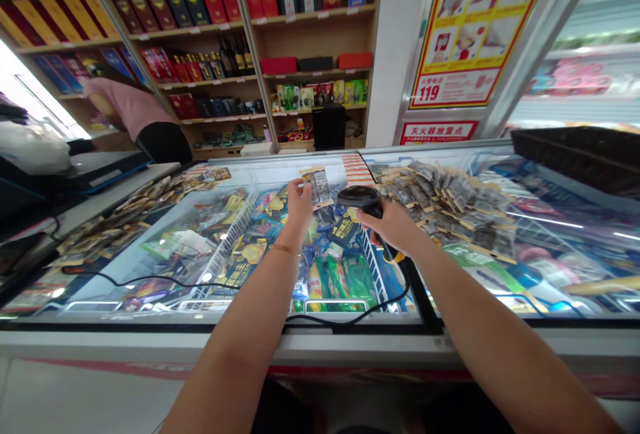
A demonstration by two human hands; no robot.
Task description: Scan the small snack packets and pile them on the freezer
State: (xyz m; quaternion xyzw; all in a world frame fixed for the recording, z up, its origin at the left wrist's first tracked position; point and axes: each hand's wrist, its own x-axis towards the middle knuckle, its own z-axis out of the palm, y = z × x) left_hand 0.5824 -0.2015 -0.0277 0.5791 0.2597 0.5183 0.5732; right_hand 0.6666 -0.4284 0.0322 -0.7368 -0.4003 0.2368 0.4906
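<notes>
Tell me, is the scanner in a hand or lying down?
In a hand: the right hand grips the black scanner by its handle.

Left arm: it is bare, reaches forward over the near edge of the surface (360, 347) and leans to the right.
Left hand (299, 204): fingers are bent in a light grip, a little closer to the far edge than the right hand (393, 226).
Right arm: also bare, it crosses the same near edge slantwise to the left.
Right hand: fingers are curled in a firm grip, apart from the left hand.
</notes>
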